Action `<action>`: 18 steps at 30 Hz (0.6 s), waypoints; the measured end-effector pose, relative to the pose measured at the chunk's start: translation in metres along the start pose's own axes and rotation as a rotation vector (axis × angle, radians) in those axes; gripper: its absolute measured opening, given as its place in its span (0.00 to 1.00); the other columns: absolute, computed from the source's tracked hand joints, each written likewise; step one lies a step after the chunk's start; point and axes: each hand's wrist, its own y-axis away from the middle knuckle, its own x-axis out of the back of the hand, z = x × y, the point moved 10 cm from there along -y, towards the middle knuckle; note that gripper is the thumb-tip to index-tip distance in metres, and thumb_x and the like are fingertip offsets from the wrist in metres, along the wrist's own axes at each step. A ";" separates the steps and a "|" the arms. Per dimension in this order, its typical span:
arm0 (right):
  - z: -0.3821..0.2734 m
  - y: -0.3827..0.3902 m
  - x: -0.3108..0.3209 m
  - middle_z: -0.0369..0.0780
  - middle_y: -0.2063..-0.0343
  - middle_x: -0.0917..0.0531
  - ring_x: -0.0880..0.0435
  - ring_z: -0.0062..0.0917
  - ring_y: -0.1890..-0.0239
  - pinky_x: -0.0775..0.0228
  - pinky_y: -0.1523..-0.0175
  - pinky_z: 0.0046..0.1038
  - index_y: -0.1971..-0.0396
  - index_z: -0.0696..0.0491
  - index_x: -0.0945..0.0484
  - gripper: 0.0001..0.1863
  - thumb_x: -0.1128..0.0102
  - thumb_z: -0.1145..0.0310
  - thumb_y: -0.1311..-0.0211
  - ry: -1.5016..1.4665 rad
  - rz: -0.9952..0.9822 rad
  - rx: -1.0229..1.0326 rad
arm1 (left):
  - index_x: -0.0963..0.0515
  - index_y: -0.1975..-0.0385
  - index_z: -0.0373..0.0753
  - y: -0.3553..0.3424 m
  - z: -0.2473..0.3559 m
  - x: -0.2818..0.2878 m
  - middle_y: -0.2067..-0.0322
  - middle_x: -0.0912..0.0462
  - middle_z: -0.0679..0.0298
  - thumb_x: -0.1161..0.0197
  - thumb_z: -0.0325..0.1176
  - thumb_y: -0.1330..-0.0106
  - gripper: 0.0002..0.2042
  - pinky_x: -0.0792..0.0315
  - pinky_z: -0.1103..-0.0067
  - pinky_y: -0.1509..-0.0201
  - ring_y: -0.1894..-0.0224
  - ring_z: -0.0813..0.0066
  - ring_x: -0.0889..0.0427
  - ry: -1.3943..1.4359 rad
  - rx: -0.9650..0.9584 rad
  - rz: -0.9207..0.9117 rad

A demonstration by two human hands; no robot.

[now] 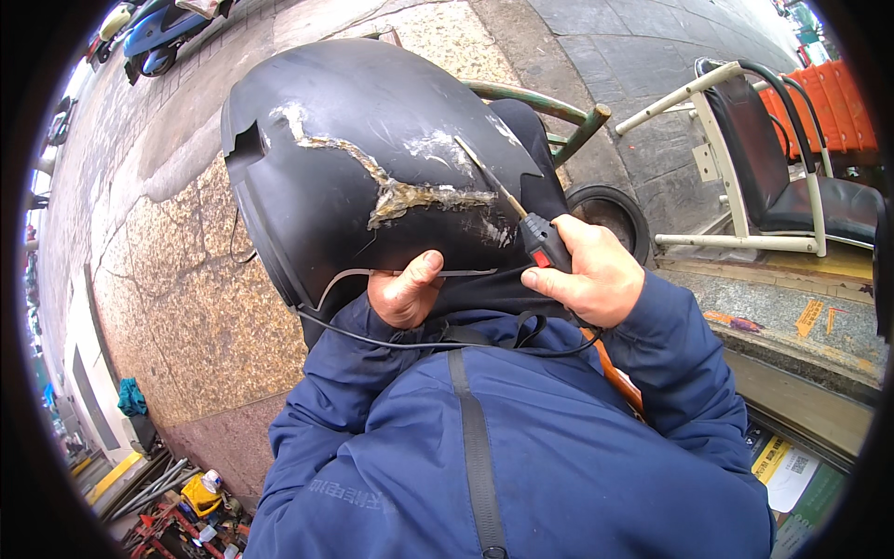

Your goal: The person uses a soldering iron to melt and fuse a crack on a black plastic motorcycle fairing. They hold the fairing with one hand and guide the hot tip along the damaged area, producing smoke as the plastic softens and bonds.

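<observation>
Across my lap rests a large black curved plastic panel (326, 84), shaped like a vehicle cover. A rough, branching seam (400, 197) of brownish, melted-looking material runs over it, with whitish scuffs around. My left hand (405, 291) grips the panel's near edge, thumb on top and fingers hidden underneath. In my right hand (596, 275) is a soldering iron (543, 240) with a black handle, a red switch and a long thin metal shaft. Its shaft slants up and left over the panel; whether the tip touches the surface I cannot tell. A black cord (372, 342) loops across my jacket.
To the right stands a metal-framed chair (745, 158) with a black seat, beside orange plastic (829, 112). A black wheel (610, 219) and a green-painted frame (549, 102) lie beyond the panel. Tools (177, 512) crowd the lower left. A blue scooter (163, 33) is parked far off.
</observation>
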 end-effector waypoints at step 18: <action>0.000 0.006 -0.012 0.43 0.80 0.23 0.26 0.30 0.78 0.31 0.69 0.34 0.67 0.58 0.27 0.20 0.24 0.62 0.44 -0.069 -0.006 0.019 | 0.30 0.37 0.34 0.001 -0.002 0.002 0.41 0.22 0.51 0.41 0.27 0.32 0.23 0.31 0.55 0.31 0.38 0.52 0.23 -0.010 0.022 -0.025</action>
